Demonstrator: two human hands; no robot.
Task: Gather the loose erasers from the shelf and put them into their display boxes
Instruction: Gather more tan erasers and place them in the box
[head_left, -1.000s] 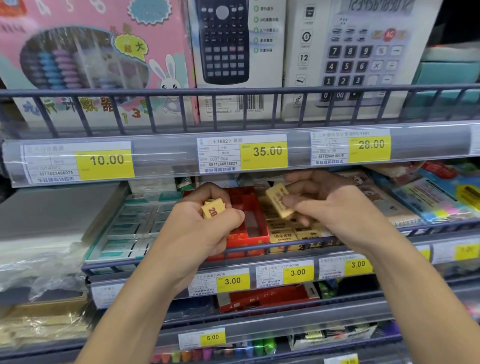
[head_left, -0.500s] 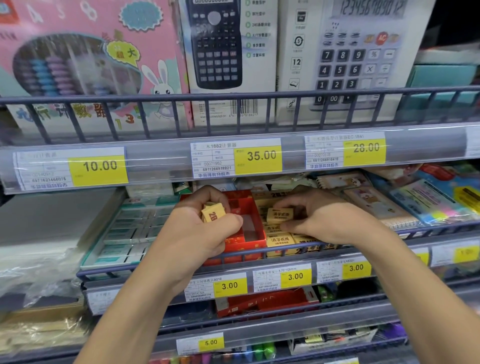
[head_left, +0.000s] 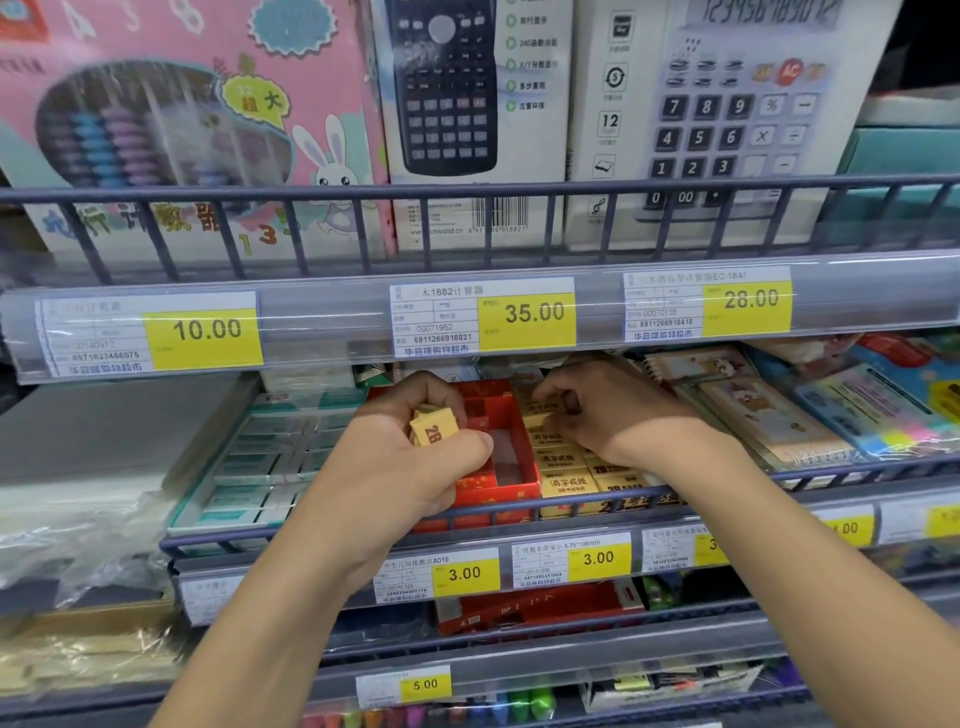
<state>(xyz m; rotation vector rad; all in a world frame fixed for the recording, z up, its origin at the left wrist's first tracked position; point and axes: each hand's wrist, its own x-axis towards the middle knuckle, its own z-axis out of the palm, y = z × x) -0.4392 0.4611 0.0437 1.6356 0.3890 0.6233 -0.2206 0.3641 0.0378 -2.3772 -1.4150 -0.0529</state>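
Two display boxes sit side by side on the shelf (head_left: 519, 512) behind its front rail; we take the red display box (head_left: 511, 470) as the landmark. Just left of it, our left hand (head_left: 415, 467) is closed round a small stack of yellow erasers (head_left: 434, 428), the top one marked 2B, held above the box's left edge and not yet put down. Inside the red display box, the compartment we can see shows bare floor, so we judge it largely unfilled. Immediately right of it, the yellow display box (head_left: 605, 506) already carries rows of packed erasers (head_left: 563, 480). Above those rows, our right hand (head_left: 608, 415) has its fingers curled down onto an eraser; whether it grips or only presses, we cannot tell. We judge the task partly done: the held stack remains to be placed.
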